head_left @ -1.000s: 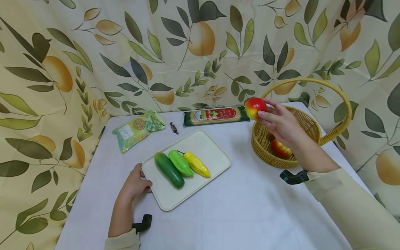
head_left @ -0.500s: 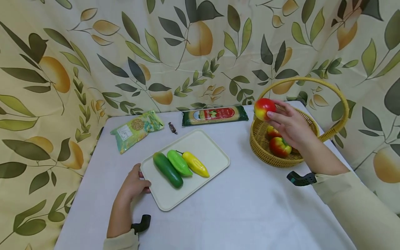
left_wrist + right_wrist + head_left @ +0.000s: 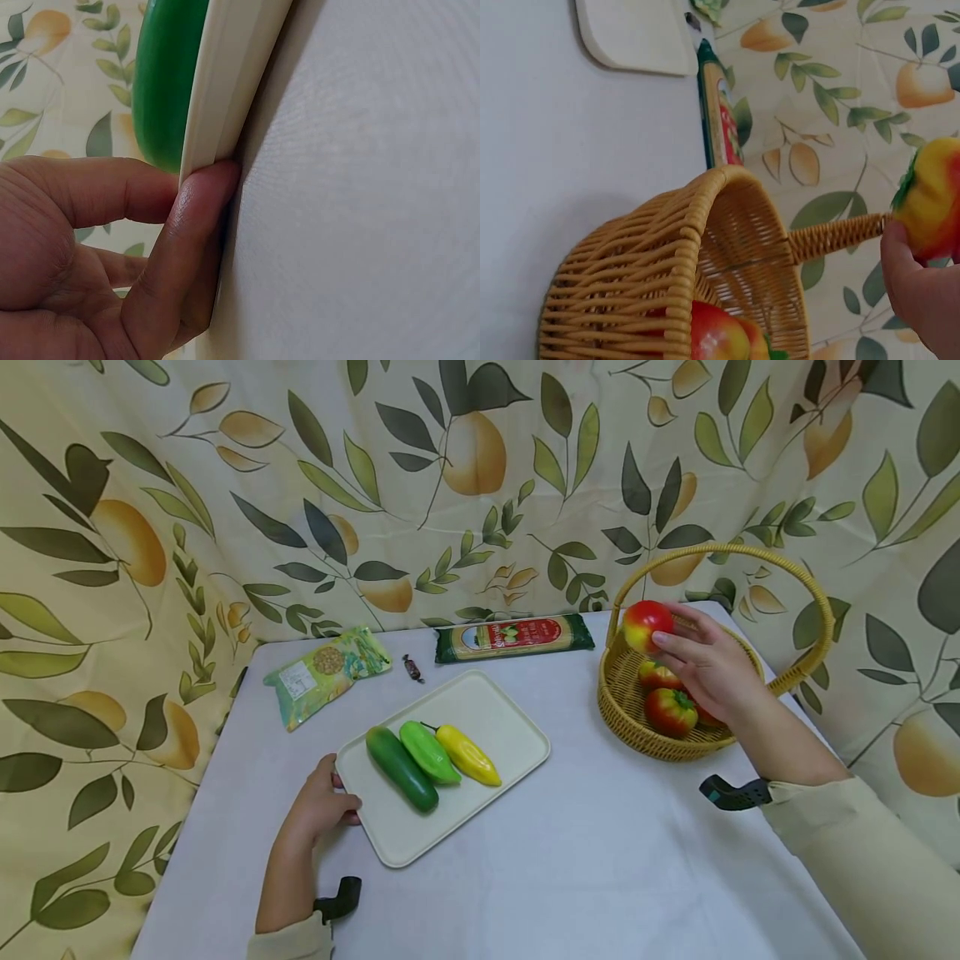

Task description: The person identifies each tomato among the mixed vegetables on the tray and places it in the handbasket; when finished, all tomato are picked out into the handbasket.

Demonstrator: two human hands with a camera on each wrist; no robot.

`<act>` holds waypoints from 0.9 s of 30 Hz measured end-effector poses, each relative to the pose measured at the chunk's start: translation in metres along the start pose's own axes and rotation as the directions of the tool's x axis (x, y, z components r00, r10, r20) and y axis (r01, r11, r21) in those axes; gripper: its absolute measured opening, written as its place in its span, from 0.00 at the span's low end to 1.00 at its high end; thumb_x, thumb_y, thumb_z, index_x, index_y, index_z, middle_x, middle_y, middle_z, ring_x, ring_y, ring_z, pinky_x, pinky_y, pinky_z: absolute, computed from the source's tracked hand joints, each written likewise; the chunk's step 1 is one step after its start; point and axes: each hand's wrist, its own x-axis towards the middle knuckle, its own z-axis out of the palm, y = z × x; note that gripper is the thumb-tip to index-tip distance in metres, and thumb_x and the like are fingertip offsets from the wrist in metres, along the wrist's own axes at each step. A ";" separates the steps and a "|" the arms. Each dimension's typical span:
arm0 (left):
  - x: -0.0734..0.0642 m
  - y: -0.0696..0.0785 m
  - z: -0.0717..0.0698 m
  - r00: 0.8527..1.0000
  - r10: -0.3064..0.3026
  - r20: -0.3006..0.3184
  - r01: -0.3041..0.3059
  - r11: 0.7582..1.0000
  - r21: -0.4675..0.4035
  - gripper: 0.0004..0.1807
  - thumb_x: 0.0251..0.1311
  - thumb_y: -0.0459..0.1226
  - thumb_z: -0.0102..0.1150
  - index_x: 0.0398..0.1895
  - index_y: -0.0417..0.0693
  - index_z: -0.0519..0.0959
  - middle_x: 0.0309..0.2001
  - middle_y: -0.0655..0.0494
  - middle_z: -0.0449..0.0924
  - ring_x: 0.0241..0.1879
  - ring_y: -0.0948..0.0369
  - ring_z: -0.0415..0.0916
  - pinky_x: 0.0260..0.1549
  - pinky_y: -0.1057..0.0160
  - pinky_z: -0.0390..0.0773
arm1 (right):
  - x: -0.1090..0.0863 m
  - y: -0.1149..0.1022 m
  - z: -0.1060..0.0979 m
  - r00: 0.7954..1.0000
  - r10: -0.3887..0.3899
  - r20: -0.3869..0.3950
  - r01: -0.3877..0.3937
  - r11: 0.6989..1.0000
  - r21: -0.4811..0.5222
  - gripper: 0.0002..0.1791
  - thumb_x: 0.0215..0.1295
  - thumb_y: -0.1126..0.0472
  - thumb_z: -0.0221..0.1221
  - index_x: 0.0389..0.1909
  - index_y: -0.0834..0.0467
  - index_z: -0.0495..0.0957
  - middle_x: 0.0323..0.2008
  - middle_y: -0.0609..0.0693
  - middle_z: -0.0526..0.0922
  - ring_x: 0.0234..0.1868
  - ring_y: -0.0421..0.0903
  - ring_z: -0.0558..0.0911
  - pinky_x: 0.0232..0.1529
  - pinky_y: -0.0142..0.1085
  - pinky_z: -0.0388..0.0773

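In the head view my right hand [image 3: 712,660] holds a red-and-yellow fruit [image 3: 647,625] over the left part of a wicker basket [image 3: 637,739]. The right wrist view shows that fruit [image 3: 930,199] with a lobed side and a green leafy top. More fruits of this sort [image 3: 670,713] lie inside the basket, partly hidden by my hand. My left hand [image 3: 318,802] pinches the left edge of a cream tray [image 3: 495,710]; in the left wrist view fingertips reach under its rim [image 3: 217,105]. A cucumber [image 3: 401,768], a light green pepper [image 3: 430,752] and a yellow pepper [image 3: 468,754] lie on the tray.
Behind the tray lie a green snack bag [image 3: 330,672], a small dark wrapped candy [image 3: 412,668] and a long green-and-gold packet [image 3: 513,637]. The basket's tall handle [image 3: 810,581] arches up beside my right hand. A patterned cloth [image 3: 465,527] hangs behind the table.
My right hand has carried the fruit rightward, from the basket's left rim to over its opening. Fruits inside the basket show more. The left hand stays on the tray's edge.
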 end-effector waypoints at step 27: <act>-0.001 0.002 0.000 1.000 0.011 0.004 -0.011 1.000 -0.020 0.43 0.51 0.18 0.57 0.72 0.32 0.53 0.44 0.38 0.63 0.25 0.54 0.81 0.28 0.57 0.88 | -0.010 -0.005 -0.036 0.993 0.080 -0.090 -0.103 0.955 -0.277 0.44 0.67 0.57 0.64 0.79 0.43 0.51 0.75 0.53 0.49 0.60 0.40 0.68 0.47 0.23 0.81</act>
